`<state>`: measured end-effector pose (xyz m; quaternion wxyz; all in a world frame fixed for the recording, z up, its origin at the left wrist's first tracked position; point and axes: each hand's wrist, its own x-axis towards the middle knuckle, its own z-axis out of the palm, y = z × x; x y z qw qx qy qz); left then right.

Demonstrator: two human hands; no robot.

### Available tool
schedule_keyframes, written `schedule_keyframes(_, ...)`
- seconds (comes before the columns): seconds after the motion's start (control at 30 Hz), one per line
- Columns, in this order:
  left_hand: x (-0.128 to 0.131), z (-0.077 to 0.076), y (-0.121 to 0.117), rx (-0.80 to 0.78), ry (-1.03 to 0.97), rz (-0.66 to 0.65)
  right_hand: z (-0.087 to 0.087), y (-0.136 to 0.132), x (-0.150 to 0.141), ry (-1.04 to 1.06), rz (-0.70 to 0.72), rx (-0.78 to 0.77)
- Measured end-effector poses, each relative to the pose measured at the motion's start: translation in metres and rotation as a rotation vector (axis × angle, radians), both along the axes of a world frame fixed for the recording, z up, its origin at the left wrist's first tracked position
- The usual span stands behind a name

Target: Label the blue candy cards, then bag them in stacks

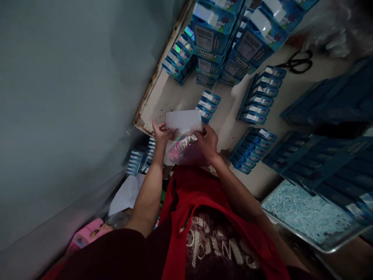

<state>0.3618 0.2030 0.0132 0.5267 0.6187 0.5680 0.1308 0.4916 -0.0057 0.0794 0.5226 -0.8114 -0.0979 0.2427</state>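
Note:
Between my two hands, at the table's near edge, is a white sheet with fine upright lines [183,119]. My left hand [162,134] grips its left side, thumb over the front and some fingers spread outward. At its lower right corner my right hand [208,142] pinches with curled fingers. Just below the sheet is a shiny, see-through piece with pink and rainbow glints [182,149]; whether it is joined to the sheet I cannot tell. A short row of blue packs with white labels [207,105] lies right behind the sheet, partly covered by it.
Blue boxes [214,37] are stacked at the back. Rows of blue packs [260,95] lie to the right, near black scissors [298,62]. A metal tray [329,249] of pale blue bits sits lower right. A wall [72,97] closes off the left.

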Motion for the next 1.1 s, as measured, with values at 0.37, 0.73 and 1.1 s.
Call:
schedule_keyframes(0.37, -0.012, 0.021, -0.006, -0.207, -0.363, -0.048, 0.011, -0.047, 0.027, 0.3, -0.16, 0.258)
schedule_keyframes(0.73, 0.012, 0.075, -0.02, -0.228, -0.252, -0.364, 0.002, -0.091, 0.056, 0.198, -0.008, 0.155)
schedule_keyframes(1.1, 0.035, 0.136, -0.031, 0.308, -0.037, -0.617, 0.066, -0.116, 0.056, -0.278, 0.147, -0.243)
